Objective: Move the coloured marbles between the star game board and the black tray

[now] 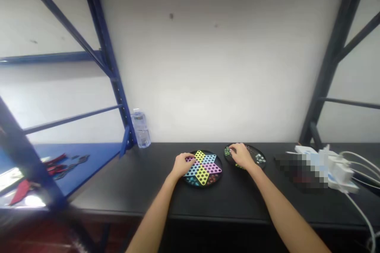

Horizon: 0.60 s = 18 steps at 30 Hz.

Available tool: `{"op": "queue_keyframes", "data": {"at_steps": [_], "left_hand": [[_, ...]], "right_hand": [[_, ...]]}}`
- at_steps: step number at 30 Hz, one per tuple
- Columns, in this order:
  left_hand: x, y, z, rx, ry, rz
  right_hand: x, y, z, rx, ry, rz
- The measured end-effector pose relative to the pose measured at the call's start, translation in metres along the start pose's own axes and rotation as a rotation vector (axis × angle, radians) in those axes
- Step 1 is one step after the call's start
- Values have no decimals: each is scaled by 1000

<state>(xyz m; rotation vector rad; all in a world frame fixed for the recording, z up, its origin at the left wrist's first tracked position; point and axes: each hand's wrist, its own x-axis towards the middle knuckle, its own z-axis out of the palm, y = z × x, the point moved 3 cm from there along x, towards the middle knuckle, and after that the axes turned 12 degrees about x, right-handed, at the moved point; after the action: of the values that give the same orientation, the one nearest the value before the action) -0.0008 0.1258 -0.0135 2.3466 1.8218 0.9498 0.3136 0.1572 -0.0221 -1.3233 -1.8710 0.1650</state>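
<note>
A round black board (202, 169) with a yellow, blue and pink star full of holes lies on the black table. Small blue and red pieces sit in its front pockets. My left hand (183, 163) rests at the board's left edge, fingers bent over the pink point; whether they hold anything is hidden. Right of the board is a round black tray (257, 155) with green and whitish pieces. Over its left part is my right hand (240, 155), thumb and fingers drawn together at the green pieces; what is between them is too small to tell.
A clear plastic bottle (141, 129) stands by the wall at the back left. White power strips (341, 170) with cables lie at the right, beside a blurred dark patch. Red-handled tools (56, 166) lie on the blue shelf at the left.
</note>
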Motion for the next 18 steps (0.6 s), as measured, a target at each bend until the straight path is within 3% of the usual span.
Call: {"op": "queue_keyframes", "data": {"at_steps": [7,18], "left_hand": [[0,-9,-7,-72,-33,-64],[-1,-9,-15,17,-18,-116]], "right_hand": [[-6,-43,12,192,-45,-125],[-17,-58,21,115,-165,-116]]}}
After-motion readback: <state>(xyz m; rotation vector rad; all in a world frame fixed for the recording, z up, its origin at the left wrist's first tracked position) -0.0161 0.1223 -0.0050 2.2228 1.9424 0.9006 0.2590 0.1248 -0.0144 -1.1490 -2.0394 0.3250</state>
